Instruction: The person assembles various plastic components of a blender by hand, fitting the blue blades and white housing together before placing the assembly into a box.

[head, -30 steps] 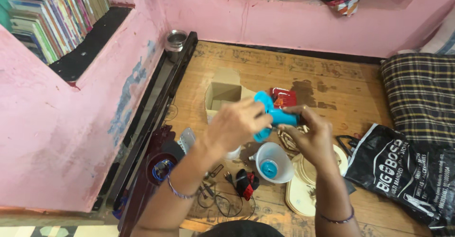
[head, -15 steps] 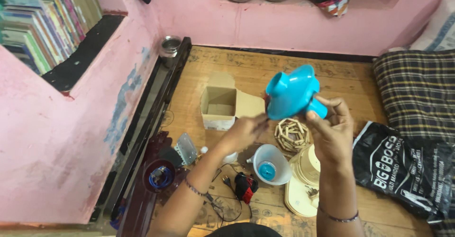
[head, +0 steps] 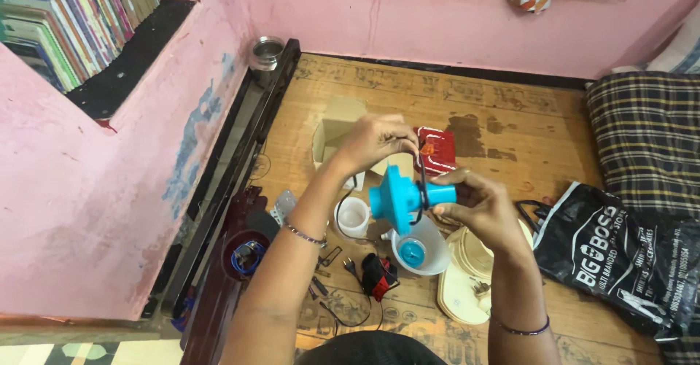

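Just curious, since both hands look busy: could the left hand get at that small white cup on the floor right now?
Probably yes, once freed. The left hand pinches a black cord above the white cup, with nothing between them.

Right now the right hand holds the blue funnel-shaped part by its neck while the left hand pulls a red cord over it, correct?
Not quite: in the head view the cord is black, not red. The right hand does hold the blue funnel-shaped part by its neck, and the left hand pulls the cord over it.
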